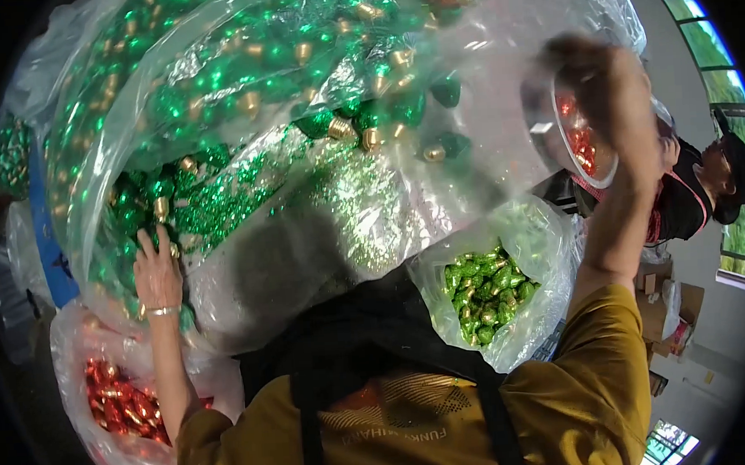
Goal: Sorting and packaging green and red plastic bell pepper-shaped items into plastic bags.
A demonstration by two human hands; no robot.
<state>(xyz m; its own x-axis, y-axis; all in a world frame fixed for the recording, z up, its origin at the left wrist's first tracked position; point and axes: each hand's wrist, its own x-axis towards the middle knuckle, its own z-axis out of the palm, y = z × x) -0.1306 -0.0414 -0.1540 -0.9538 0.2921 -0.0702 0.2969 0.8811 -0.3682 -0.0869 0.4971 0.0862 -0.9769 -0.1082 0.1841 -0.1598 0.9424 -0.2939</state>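
My left hand (157,273) reaches into a pile of shiny green bulb-shaped ornaments (159,186) with gold screw caps. Its fingers are stretched out, the tips beside or on a gold cap. The pile lies partly under and inside a large clear plastic bag (117,94). Green glitter flakes (228,202) cover the plastic sheet in front of the pile. At the upper right my right hand (613,72) is raised and smeared by motion. A dark blur shows at its fingers, and I cannot make out whether it holds anything. Red ornaments (582,133) in a round-rimmed clear container show just below it.
Red ornaments (125,405) fill a clear bag at the lower left. Another bag with light green ornaments (487,294) stands right of my body. A person in a dark cap (727,163) is at the far right, near cardboard boxes (675,301). A blue strip (50,241) runs along the left.
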